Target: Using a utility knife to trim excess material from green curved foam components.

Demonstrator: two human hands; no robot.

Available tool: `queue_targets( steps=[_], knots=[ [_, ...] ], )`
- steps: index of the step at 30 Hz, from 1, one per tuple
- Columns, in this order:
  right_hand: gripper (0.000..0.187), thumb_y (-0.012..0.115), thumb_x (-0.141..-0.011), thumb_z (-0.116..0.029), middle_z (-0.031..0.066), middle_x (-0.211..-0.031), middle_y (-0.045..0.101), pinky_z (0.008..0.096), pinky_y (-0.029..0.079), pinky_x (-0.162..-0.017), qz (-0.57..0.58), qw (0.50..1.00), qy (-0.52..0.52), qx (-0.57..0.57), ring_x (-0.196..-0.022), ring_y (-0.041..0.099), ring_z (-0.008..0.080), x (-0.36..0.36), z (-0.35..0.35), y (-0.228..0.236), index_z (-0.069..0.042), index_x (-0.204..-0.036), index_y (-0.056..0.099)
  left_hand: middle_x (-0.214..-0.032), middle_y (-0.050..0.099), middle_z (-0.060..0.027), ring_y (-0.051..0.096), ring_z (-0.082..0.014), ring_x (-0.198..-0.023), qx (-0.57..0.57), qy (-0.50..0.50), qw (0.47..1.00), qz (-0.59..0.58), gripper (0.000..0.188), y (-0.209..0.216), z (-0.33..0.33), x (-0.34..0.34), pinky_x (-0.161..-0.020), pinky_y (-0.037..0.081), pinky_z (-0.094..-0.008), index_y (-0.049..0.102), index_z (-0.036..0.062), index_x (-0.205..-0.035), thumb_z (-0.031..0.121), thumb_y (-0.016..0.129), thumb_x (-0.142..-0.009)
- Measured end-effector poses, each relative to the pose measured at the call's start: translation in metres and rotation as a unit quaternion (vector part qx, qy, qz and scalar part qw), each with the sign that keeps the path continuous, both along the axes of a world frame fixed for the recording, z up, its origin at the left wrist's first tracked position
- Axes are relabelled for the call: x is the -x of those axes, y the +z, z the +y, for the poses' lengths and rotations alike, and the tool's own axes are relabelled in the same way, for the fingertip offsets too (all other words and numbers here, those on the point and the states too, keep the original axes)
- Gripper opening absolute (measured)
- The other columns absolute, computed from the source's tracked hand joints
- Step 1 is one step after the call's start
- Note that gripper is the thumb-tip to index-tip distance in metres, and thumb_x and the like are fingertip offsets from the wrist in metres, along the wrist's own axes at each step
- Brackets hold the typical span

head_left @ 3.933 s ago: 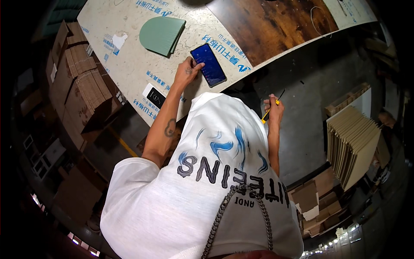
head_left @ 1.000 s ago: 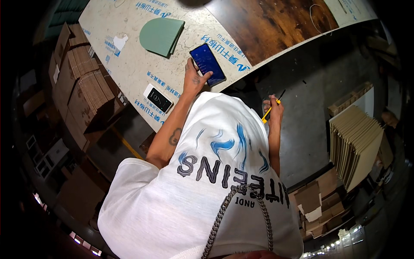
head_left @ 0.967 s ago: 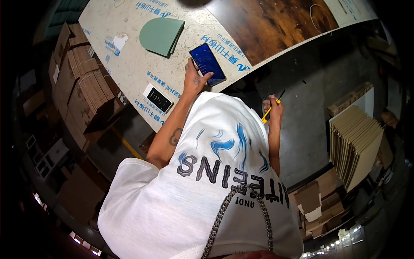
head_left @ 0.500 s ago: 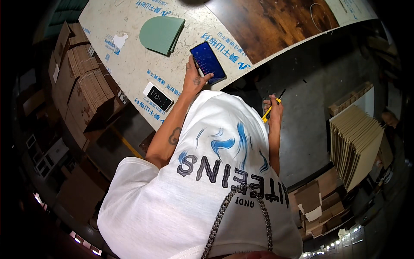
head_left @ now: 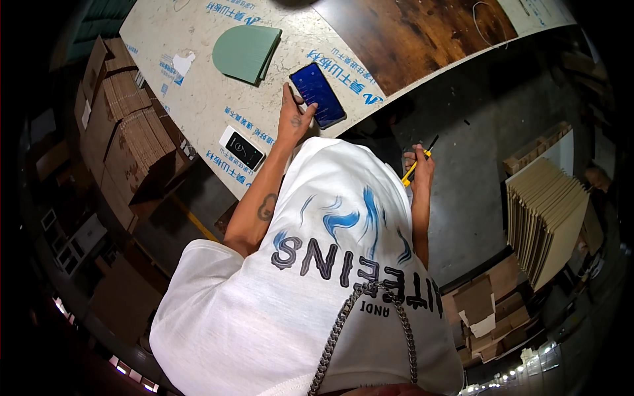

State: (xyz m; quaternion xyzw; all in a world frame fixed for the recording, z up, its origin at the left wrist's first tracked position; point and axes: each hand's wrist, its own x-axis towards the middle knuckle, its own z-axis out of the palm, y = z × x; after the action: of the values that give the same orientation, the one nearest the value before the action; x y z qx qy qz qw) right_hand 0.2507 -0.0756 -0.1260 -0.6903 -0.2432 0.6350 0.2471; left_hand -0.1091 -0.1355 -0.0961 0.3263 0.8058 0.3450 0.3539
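Note:
A smartphone (head_left: 326,99) with a lit blue screen and dark case lies at the table's near edge. My left hand (head_left: 295,121) is at its left side, thumb over the lower left of the screen and fingers stretched out apart beside the edge. Off the table to the right, my right hand (head_left: 424,173) is closed around a slim yellow utility knife (head_left: 409,175), its dark tip pointing up and away. Left of my left wrist lies a white device with a black display (head_left: 242,151). Farther back are stacked green rounded panels (head_left: 246,53).
The pale printed table (head_left: 198,99) carries a brown wood-grain board (head_left: 416,39) at the far right and a torn white scrap (head_left: 184,63). Stacked cardboard (head_left: 135,125) stands left of it. Upright panels (head_left: 545,221) and flattened cardboard (head_left: 492,310) stand on the right.
My left hand has shifted slightly left, and its thumb has moved up from the phone's lower end to the left part of the screen. My right hand keeps its grip on the knife.

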Motion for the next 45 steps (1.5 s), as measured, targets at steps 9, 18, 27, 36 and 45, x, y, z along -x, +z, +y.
queue_targets(
  steps=[9, 18, 27, 36, 45],
  knots=[
    [0.028, 0.060, -0.100, -0.030, 0.0111, -0.081, 0.072, 0.0242, 0.046, -0.051, -0.004, 1.000, -0.002, -0.004, -0.056, 0.059, 0.0116, 0.000, -0.001, 0.000, -0.003, -0.109, 0.062, -0.101, 0.055, -0.0163, 0.055, -0.0184, -0.071, -0.028, -0.005, 1.000, 0.008, 0.094, -0.003, -0.004, 0.001, -0.068, 0.051, -0.0303, 0.018, -0.0091, -0.151, 0.015, 0.077, -0.083],
    [0.028, 0.060, -0.100, -0.030, 0.0109, -0.081, 0.071, 0.0242, 0.046, -0.051, -0.008, 1.000, 0.004, -0.004, -0.056, 0.059, 0.0116, 0.001, 0.000, 0.000, -0.004, -0.109, 0.061, -0.110, 0.052, -0.0198, 0.057, -0.0224, -0.077, -0.108, -0.053, 0.984, 0.128, 0.102, -0.014, -0.005, -0.005, -0.070, 0.052, -0.0323, 0.014, -0.0073, -0.153, 0.008, 0.081, -0.076],
    [0.027, 0.061, -0.100, -0.030, 0.0113, -0.081, 0.071, 0.0248, 0.046, -0.051, -0.004, 1.000, -0.004, -0.001, -0.056, 0.059, 0.0116, 0.001, 0.000, 0.000, -0.005, -0.107, 0.062, -0.103, 0.055, -0.0190, 0.058, -0.0235, -0.075, -0.022, 0.005, 0.995, 0.094, 0.098, -0.007, 0.001, -0.003, -0.070, 0.052, -0.0331, 0.017, -0.0082, -0.152, 0.013, 0.078, -0.080],
    [0.031, 0.060, -0.100, -0.032, 0.0102, -0.081, 0.071, 0.0246, 0.044, -0.050, -0.014, 1.000, 0.000, 0.001, -0.055, 0.056, 0.0104, 0.002, -0.001, -0.001, -0.003, -0.113, 0.062, -0.105, 0.053, -0.0204, 0.059, -0.0227, -0.075, -0.008, 0.017, 0.999, 0.028, 0.100, 0.001, 0.003, -0.004, -0.067, 0.052, -0.0321, 0.017, -0.0079, -0.152, 0.017, 0.081, -0.079],
    [0.028, 0.062, -0.099, -0.031, 0.0115, -0.081, 0.072, 0.0243, 0.046, -0.051, -0.009, 1.000, -0.002, 0.005, -0.056, 0.059, 0.0120, 0.000, -0.004, -0.002, -0.003, -0.105, 0.062, -0.108, 0.053, -0.0199, 0.057, -0.0218, -0.075, -0.104, -0.033, 0.979, 0.173, 0.101, -0.021, -0.005, -0.006, -0.069, 0.052, -0.0321, 0.019, -0.0075, -0.152, 0.018, 0.083, -0.078]
  ],
)
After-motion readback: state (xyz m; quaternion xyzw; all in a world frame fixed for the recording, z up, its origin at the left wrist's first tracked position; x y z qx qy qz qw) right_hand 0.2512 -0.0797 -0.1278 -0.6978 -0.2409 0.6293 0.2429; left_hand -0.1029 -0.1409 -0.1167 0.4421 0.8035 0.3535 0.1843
